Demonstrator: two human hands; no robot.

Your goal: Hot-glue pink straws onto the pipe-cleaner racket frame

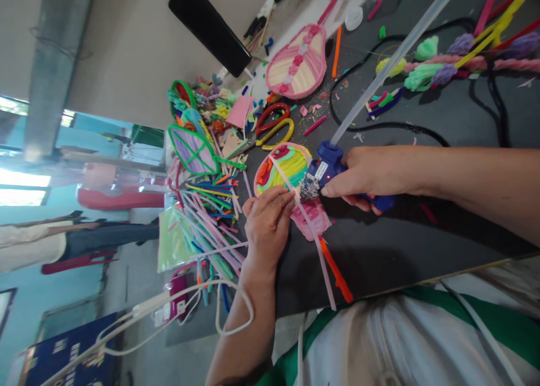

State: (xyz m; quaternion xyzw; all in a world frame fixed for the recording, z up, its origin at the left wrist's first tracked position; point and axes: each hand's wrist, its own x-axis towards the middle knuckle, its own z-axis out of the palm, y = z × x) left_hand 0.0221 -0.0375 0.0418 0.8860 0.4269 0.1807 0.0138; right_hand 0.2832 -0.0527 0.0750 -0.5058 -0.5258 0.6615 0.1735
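My right hand [358, 178] grips a blue glue gun [329, 162] with a long translucent glue stick [396, 59] standing out of its back. Its grimy, silvery nozzle meets a pale pink pipe cleaner [314, 234] beside the fingertips of my left hand [268, 223]. Those fingers are pinched on the pipe cleaner. Beneath it lies a pink-edged oval craft piece [284, 166] filled with red, yellow, orange and turquoise pipe cleaners. A pink section [313, 218] and an orange stem [336, 270] extend from it. My hands hide part of the piece.
Red-and-yellow scissors [274, 128], a pile of loose pipe cleaners [215, 223] and a finished pink piece [297, 62] lie on the dark table [379, 251]. A black cable [405, 128] curls across it. A white cable [236, 327] hangs near my left forearm. Another person [84, 237] stands in the background.
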